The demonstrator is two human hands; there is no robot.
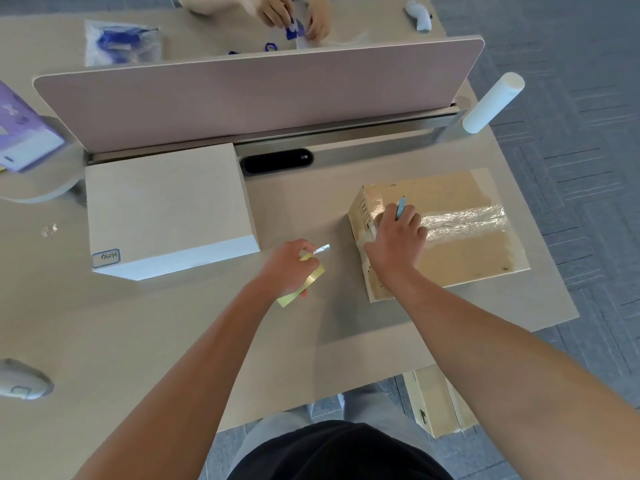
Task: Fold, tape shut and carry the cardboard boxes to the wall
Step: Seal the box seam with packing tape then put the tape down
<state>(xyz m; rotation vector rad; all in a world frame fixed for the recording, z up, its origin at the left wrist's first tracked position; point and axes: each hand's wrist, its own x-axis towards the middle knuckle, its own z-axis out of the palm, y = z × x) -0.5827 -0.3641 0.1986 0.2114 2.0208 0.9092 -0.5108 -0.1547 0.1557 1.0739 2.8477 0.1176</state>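
A closed cardboard box (460, 251) stands on the right part of the desk (173, 323), with a strip of clear tape (464, 220) running across its top. My right hand (398, 237) rests on the box's near left top edge and grips a light blue cutter (400, 207) that points up. My left hand (292, 265) hovers just left of the box and holds a yellowish roll of tape (301, 284), pinching its loose shiny end (320, 249).
A white box (166, 209) labelled in pen sits left of centre against a pink divider screen (259, 95). A white cylinder (491, 102) stands at the back right. Another cardboard box (436, 403) sits on the floor under the desk edge. Another person's hands (294, 15) work beyond the divider.
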